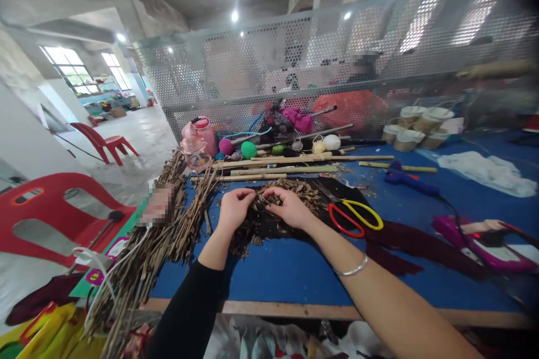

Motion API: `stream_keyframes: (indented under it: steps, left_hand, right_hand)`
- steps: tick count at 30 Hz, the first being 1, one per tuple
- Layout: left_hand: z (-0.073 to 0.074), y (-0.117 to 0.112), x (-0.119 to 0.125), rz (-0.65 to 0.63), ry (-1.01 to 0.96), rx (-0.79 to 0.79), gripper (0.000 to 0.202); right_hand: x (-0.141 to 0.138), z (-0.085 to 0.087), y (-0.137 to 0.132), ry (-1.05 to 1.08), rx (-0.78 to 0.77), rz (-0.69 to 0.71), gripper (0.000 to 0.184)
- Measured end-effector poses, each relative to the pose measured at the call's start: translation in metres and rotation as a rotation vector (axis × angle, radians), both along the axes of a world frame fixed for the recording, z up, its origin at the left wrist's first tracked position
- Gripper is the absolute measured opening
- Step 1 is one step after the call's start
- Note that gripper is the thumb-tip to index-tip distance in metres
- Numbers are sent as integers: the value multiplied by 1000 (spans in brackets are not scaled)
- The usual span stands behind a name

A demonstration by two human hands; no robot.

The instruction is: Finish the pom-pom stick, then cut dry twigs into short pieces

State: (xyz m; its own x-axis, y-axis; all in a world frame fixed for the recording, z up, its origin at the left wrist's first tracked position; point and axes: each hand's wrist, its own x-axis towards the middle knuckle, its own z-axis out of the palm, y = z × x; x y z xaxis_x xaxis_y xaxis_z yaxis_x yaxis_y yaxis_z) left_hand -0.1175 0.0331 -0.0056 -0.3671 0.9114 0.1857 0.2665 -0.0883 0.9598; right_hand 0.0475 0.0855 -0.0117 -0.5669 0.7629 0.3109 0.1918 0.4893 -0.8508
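My left hand (236, 207) has its thumb and fingers pinched together over the middle of the table. Facing it, my right hand (290, 206) curls its thumb and fingers in. Between the fingertips is a small dark brown bit that looks like dried leaf; its exact shape is hard to make out. Crumpled dried leaves (309, 196) lie behind and beneath the hands on a black cloth (337, 188). Just right of my right hand rest scissors (356, 217) with one red and one yellow handle loop. A silver bangle circles my right forearm.
Bundled dry stalks (164, 235) cover the table's left side. Bamboo sticks (286, 170) and yarn balls (249, 150) lie behind. At the right are a blue glue gun (410, 182), a magenta device (484, 247) and cups (408, 139). A perforated metal screen (252, 67) stands at the back.
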Motion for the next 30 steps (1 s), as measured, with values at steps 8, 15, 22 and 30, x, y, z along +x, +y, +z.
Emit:
stream_keyframes:
  steps: [8,15,22,30]
  left_hand:
    - [-11,6,-9,43,-133,51,25]
    - [-9,8,-11,146,-182,183,28]
    - [25,-32,-16,164,-293,150,21]
    - [44,-215,-70,3,602,-571,28]
  right_hand:
    - [-5,-11,-1,-46,103,-69,50]
    - [-13,-18,-5,-138,309,-26,75]
    - [-11,-5,-21,-175,550,-40,53]
    - [-18,-7,-35,-327,504,160,25]
